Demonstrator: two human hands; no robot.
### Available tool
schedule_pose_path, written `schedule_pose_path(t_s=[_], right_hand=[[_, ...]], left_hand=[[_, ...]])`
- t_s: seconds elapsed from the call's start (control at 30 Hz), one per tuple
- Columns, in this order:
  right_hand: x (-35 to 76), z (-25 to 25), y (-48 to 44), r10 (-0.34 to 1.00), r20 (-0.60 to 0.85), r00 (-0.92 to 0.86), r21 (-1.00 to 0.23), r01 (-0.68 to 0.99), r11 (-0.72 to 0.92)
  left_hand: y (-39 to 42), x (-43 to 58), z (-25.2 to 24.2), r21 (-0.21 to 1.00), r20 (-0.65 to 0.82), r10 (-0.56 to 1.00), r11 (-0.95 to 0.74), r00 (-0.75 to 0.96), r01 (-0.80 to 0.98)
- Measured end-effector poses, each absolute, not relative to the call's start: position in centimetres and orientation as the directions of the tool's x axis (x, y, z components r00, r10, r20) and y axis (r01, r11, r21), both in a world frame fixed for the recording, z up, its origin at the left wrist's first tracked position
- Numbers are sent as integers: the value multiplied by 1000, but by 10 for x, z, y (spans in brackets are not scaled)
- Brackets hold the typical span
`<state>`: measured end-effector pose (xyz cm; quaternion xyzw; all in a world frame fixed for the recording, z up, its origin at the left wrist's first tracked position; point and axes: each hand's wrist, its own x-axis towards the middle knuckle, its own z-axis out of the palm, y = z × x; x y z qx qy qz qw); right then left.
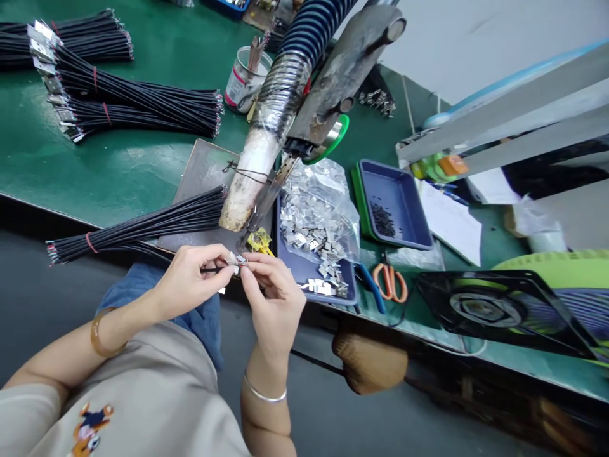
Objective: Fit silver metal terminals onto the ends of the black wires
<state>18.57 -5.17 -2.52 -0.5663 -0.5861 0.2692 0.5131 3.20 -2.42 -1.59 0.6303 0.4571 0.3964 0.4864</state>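
My left hand (193, 279) pinches the end of a black cable (208, 271) in front of the table edge. Thumb and forefinger of my right hand (273, 292) close on a small metal connector (242, 259) at that cable's tip; the fingers partly hide it. White covers sit on some of my fingertips. Behind my left hand lies a bundle of black cables (157, 222), tied with a red band. Right of my hands, a blue tray (352, 295) holds a plastic bag and many loose metal connector shells (309, 235).
A fume hose (271, 120) and a metal arm (342, 70) come down just beyond my hands. More tied cable bundles (137, 105) lie back left, near a jar (242, 79). To the right are orange-handled scissors (390, 282), a second tray (409, 216) and a black fan (499, 311).
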Motion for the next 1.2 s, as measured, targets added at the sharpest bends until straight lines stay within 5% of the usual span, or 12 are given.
schedule_pose_path(t_s=[0.23,0.47,0.67,0.9,1.2], right_hand=[[186,-27,-51,936,314,156,-900,364,241],[189,-21,-57,880,470,74,-722,605,335],[191,-24,-56,926,368,81,-848,438,299],[190,-16,-61,860,510,-19,-639,661,394],[193,-23,-57,917,399,19,-804,487,340]], left_hand=[[-23,32,-17,966,106,955,-165,278,200],[-23,27,-21,868,284,892,-395,352,300],[-27,25,-24,876,289,894,-391,344,283],[-28,25,-27,766,423,813,-557,400,321],[-29,22,-26,802,418,831,-527,366,281]])
